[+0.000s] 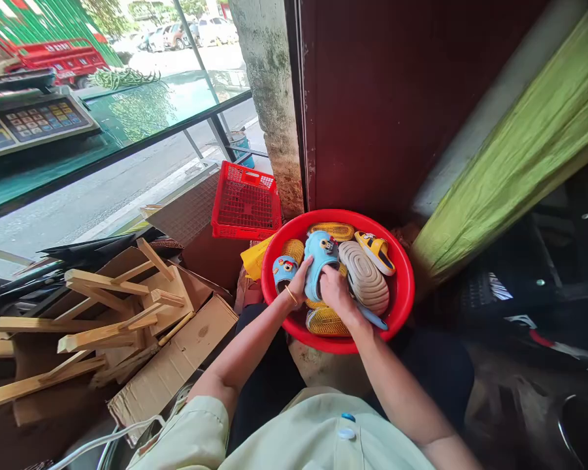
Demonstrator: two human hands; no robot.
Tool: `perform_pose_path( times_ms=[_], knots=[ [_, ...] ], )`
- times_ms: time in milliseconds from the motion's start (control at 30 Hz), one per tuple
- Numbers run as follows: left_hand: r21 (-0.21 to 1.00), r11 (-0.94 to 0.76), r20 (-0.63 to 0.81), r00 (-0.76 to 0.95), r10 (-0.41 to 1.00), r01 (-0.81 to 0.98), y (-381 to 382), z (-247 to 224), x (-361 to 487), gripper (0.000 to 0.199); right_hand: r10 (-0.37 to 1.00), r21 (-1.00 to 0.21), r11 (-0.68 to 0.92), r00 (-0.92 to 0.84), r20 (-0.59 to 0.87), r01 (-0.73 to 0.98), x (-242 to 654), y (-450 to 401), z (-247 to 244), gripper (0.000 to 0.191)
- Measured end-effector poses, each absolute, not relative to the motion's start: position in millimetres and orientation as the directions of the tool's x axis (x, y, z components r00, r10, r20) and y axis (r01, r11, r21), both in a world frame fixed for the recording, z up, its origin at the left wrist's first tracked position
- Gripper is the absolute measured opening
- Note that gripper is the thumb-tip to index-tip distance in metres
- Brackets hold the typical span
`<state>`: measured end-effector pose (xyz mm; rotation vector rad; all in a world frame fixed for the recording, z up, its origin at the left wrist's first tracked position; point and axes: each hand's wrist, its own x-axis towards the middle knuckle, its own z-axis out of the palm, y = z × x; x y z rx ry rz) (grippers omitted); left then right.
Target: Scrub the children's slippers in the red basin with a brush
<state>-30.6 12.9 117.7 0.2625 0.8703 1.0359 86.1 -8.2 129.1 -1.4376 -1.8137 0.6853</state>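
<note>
Shirt, curled grips on blue slipper

Inside the basin, one shoe lies by the left rim, the middle shoe is right of it, and an upturned shoe is farther right. A slipper sits at the far right rim, a handle at the near right. Two soles (both face up) lie at the far and near rims. Left of the basin, beyond it, is a crate; farther left, a stool lies among cardboard.
</note>
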Motion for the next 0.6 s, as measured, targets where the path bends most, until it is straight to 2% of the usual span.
perform_pose_path(
  times_ms=[100,200,333,433,500,600],
  knots=[
    [0.531,0.546,-0.514,0.266,0.816,-0.648,13,112,-34,0.058,0.968,-0.747,0.242,-0.095,0.234,0.619,73,0,113,0.040],
    [0.519,0.575,-0.486,0.336,0.807,-0.632,17,106,-31,0.057,0.962,-0.786,0.226,-0.008,0.272,0.575,80,5,102,0.037],
    [0.557,0.563,-0.417,0.381,0.825,-0.610,25,105,-22,0.052,0.985,-0.903,0.107,0.078,0.153,0.417,100,11,97,0.034],
    [0.607,0.483,-0.385,0.298,0.873,-0.631,24,104,-17,0.043,0.983,-0.894,0.007,0.159,0.087,0.447,102,8,94,0.035],
    [0.617,0.463,-0.398,0.256,0.881,-0.636,22,102,-17,0.046,0.983,-0.843,0.059,0.116,0.143,0.535,97,3,91,0.037],
    [0.605,0.521,-0.428,0.305,0.851,-0.603,18,101,-18,0.053,0.974,-0.739,0.211,-0.075,0.213,0.639,91,-4,87,0.044]
  ],
)
